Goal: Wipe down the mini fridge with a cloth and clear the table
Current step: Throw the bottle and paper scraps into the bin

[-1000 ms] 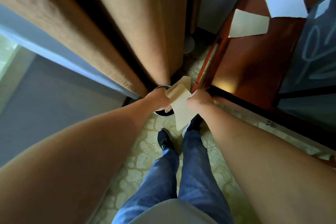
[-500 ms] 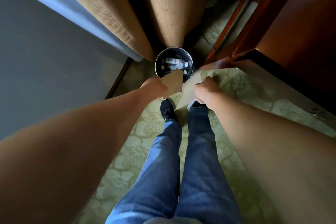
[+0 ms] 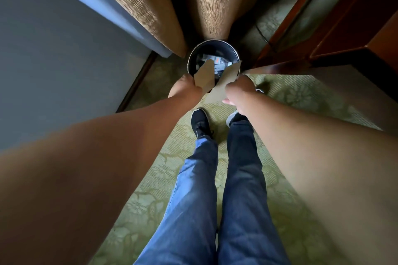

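Clearing step: left hand (image 3: 186, 88) and right hand (image 3: 239, 92) each pinch a card (image 3: 204, 76); bin (image 3: 213, 58) just beyond fingers. Next: let go.

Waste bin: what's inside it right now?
The waste bin holds a few pale scraps of litter, too small to identify. Two tan paper pieces held above hide its near side.

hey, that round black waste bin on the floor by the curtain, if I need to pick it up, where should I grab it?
Probably the top rim of the round black waste bin, from straight above. It stands upright with its mouth open, and the tan curtain presses close behind, so the near edge is freest. First drop the tan paper pieces that the left hand and right hand hold.
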A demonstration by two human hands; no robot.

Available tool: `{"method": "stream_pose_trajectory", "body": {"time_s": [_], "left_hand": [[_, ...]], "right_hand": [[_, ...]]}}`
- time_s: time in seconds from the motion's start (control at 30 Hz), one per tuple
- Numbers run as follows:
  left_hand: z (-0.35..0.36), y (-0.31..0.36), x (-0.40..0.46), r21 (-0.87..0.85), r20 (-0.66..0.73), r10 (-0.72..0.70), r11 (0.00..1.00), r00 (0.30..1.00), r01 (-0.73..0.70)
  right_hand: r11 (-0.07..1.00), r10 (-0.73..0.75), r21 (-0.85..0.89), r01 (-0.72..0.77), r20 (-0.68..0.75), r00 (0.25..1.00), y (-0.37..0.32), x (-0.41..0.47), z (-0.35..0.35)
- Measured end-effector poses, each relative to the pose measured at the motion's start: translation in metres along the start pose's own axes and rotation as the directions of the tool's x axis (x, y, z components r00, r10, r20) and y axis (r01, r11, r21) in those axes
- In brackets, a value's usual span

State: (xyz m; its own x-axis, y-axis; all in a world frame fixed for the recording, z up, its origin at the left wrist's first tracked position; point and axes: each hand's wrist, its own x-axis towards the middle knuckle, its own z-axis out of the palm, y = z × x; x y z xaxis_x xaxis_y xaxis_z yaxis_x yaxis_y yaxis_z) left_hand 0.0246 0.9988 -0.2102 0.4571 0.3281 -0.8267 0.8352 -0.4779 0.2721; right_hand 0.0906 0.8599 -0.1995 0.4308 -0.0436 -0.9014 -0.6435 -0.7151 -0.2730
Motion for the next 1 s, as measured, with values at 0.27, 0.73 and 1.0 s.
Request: {"method": "stream_pose_trajectory", "body": {"time_s": [0.27,0.73,1.0], "left_hand": [[0.011,0.006,-0.004,-0.059,0.028,0.011,0.998,1.000,-0.009],[-0.049,0.114,-0.080,0.011,-0.084,0.124,0.992,0.989,-0.124],[-0.092,0.213,-0.127,-0.012,-0.117,0.274,0.961,0.955,-0.278]], "right_hand": [[0.999,0.030,0.044,-0.032,0.053,0.998,0.006,0.010,0.010],[0.988,-0.137,0.077,0.135,0.022,0.990,-0.048,-0.081,-0.089],[0.955,-0.296,0.029,0.297,-0.039,0.955,-0.105,-0.150,-0.178]]}}
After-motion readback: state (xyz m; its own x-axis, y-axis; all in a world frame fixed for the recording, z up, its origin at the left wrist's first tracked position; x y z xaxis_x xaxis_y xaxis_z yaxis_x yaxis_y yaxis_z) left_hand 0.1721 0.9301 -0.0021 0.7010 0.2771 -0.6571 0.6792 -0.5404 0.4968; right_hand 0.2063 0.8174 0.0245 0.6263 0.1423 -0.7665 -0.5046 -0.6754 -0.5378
